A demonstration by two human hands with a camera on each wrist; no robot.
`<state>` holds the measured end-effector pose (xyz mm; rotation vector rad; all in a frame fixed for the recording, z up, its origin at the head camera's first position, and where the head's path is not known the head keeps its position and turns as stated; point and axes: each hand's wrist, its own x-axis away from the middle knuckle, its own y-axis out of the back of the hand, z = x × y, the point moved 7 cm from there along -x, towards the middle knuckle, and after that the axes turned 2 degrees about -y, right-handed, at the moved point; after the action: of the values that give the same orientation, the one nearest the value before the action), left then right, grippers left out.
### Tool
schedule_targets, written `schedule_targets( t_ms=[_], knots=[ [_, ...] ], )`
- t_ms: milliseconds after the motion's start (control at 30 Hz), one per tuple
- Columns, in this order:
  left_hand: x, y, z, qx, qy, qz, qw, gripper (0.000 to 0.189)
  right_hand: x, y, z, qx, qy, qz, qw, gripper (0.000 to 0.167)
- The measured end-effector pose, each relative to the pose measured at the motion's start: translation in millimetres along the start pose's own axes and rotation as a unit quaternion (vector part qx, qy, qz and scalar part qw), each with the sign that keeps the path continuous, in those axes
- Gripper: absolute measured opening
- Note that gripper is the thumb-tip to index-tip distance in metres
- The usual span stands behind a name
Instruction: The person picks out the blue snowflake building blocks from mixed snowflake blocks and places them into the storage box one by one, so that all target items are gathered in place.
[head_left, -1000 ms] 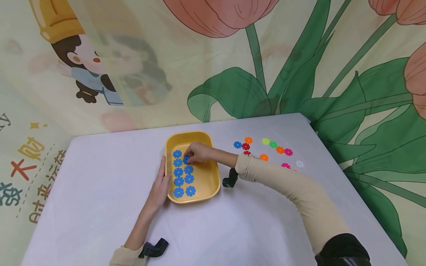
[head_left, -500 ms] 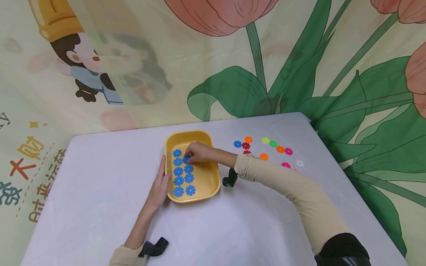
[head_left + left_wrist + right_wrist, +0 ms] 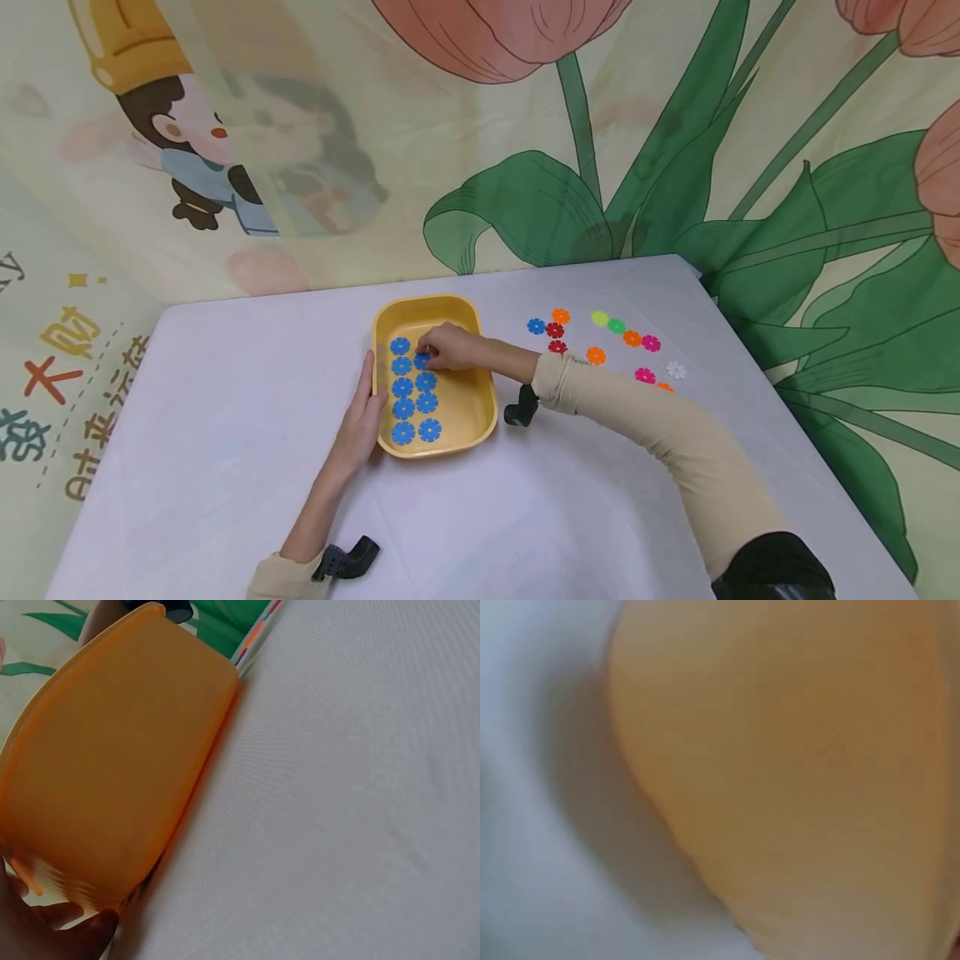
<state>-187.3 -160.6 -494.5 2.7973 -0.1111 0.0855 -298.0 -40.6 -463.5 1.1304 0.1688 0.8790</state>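
Note:
A yellow plastic tray (image 3: pixel 468 417) rests on the white table, its outer wall (image 3: pixel 127 750) filling much of the left wrist view. Inside, blue notched plastic discs (image 3: pixel 402 386) lie in two columns along the left side. My left hand (image 3: pixel 360 425) holds the tray's left wall, thumb at the rim and fingers along the outside. Over the top of the second column, my right hand (image 3: pixel 450 347) pinches a blue disc (image 3: pixel 422 361) between thumb and curled fingers. That hand partly covers the disc. The right wrist view has only the blurred tray wall (image 3: pixel 780 750).
Right of the tray lie loose discs: a blue one (image 3: pixel 536 326), a green one (image 3: pixel 617 326), a white one (image 3: pixel 676 369), and several red, orange and pink ones. The right sleeve (image 3: pixel 645 417) passes in front of part of them. A printed cloth (image 3: pixel 525 208) hangs behind the table.
Almost nothing differs. The right hand stays at the same blue disc with only a very slight shift, and the left hand keeps its place on the tray.

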Motion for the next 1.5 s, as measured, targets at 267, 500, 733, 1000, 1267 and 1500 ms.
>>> schedule_targets(
  t_ms=[267, 500, 733, 1000, 1267, 1500],
  knots=[
    [1.3, -0.3, 0.1, 0.002, 0.0, -0.001, 1.0, 0.064, 29.2, 25.0, 7.6, -0.082, 0.02, -0.051, 0.9951, 0.044],
    [0.4, -0.4, -1.7, 0.002, -0.007, -0.002, 1.0, 0.064, 105.3, 40.3, -11.7, -0.194, 0.041, -0.22, 0.9552, 0.038],
    [-0.2, -0.3, -0.9, 0.002, -0.005, -0.004, 1.0, 0.064, 143.5, 35.2, -50.9, -0.255, 0.031, -0.328, 0.9093, 0.035],
    [1.1, -0.2, -6.3, 0.0, 0.006, -0.001, 1.0, 0.064, 147.7, 32.2, -90.2, -0.291, -0.018, -0.343, 0.8929, 0.037],
    [2.7, 0.9, -11.1, 0.009, 0.021, 0.006, 0.9997, 0.065, 122.2, 38.1, -144.2, -0.154, -0.091, -0.333, 0.926, 0.041],
    [14.3, 2.2, -37.4, 0.013, 0.024, 0.007, 0.9996, 0.064, 104.2, 39.7, -170.3, -0.121, -0.162, -0.244, 0.9485, 0.048]
  ],
)
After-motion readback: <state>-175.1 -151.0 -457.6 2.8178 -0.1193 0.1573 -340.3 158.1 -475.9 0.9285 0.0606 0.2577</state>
